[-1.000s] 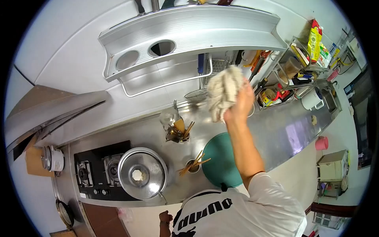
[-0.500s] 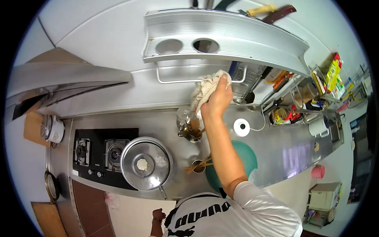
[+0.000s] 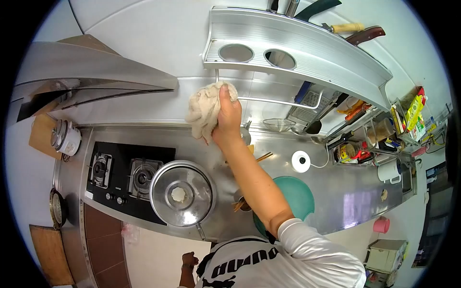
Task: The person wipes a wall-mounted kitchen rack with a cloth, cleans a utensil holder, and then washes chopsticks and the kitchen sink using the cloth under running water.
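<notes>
My right hand (image 3: 227,117) is raised to the wall and closed around a crumpled beige cloth (image 3: 204,108). The cloth is beside the left end of a white rail (image 3: 273,102) under the metal wall shelf (image 3: 297,53). My forearm partly hides a metal-and-glass vessel and chopsticks on the counter. Low at the body's left side hangs my left hand (image 3: 189,259), its fingers curled with nothing visible in them.
On the steel counter are a black gas stove (image 3: 122,165), a lidded pan (image 3: 180,211), a green basin (image 3: 300,199) and a white round device (image 3: 301,162). Knives (image 3: 367,35) stick out above the shelf; a grater (image 3: 307,106) hangs below it. A range hood (image 3: 105,72) juts out left.
My right hand has moved left with the cloth, from the middle of the rail to its left end. The view has shifted slightly. My left hand stays low.
</notes>
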`<action>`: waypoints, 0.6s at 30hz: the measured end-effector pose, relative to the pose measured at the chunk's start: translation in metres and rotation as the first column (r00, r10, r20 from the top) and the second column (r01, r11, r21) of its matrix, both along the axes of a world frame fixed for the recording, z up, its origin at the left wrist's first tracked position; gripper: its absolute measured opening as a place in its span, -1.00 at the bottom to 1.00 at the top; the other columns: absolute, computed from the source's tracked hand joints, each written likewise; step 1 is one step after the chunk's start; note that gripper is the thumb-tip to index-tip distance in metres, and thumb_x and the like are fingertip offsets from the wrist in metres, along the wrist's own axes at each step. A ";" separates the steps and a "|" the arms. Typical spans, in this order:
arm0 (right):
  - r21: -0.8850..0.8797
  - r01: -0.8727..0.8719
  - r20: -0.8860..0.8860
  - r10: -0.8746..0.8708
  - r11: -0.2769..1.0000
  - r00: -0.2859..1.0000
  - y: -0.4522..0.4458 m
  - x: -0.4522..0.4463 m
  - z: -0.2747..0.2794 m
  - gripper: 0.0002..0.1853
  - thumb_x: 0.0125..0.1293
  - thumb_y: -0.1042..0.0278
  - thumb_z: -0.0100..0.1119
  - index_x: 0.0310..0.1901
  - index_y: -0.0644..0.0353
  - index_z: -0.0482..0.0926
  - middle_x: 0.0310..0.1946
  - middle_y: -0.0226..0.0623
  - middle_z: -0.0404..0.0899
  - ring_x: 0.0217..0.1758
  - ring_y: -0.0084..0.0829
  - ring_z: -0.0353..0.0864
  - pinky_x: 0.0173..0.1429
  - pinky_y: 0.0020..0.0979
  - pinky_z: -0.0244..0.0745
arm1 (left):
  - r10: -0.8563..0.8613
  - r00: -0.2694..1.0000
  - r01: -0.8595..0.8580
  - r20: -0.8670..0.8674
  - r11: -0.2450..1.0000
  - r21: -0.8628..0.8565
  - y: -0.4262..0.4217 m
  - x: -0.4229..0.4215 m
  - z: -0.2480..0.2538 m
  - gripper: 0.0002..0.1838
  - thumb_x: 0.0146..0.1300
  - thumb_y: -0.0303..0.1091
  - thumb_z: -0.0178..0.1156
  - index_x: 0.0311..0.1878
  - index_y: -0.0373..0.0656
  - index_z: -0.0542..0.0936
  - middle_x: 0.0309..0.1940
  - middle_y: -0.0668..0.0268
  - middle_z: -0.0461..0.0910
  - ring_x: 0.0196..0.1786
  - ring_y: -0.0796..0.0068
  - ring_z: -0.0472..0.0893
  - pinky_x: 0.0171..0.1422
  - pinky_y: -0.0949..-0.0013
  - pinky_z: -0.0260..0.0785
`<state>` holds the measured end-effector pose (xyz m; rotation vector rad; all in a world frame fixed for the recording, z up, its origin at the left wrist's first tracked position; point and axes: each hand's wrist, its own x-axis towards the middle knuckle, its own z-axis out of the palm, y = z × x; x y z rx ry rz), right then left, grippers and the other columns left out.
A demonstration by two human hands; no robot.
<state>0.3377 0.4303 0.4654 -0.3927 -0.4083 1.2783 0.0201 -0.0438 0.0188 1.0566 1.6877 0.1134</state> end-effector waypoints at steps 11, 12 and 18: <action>-0.114 -0.137 -0.356 0.088 0.984 0.930 0.009 0.065 -0.028 -0.63 0.27 0.19 -0.04 -0.01 0.28 0.46 -0.05 -0.13 0.55 0.02 -0.13 0.52 0.11 -0.13 0.44 | 0.729 0.681 -0.677 0.071 0.663 -0.320 0.033 0.026 0.061 -0.80 0.14 -0.42 0.02 -0.60 -0.14 0.37 -0.82 0.20 0.31 -0.81 0.35 0.33 -0.79 0.33 0.12; -0.118 -0.133 -0.361 0.082 0.984 0.929 0.017 0.072 -0.028 -0.63 0.27 0.19 -0.04 -0.01 0.28 0.46 -0.05 -0.13 0.55 0.02 -0.13 0.52 0.11 -0.13 0.44 | 0.748 0.662 -0.695 0.053 0.639 -0.329 0.037 0.027 0.063 -0.85 0.14 -0.43 0.04 -0.54 -0.19 0.38 -0.81 0.18 0.36 -0.82 0.34 0.32 -0.78 0.32 0.14; 0.343 -0.308 -0.349 0.424 0.887 0.836 0.064 0.092 -0.027 -0.65 0.24 0.27 0.00 -0.03 0.33 0.49 -0.05 -0.05 0.54 0.02 -0.08 0.52 0.18 -0.05 0.43 | 0.766 0.637 -0.744 -0.083 0.584 -0.325 0.048 0.038 0.079 -0.79 0.15 -0.43 0.02 -0.60 -0.21 0.37 -0.79 0.12 0.40 -0.82 0.35 0.33 -0.79 0.30 0.16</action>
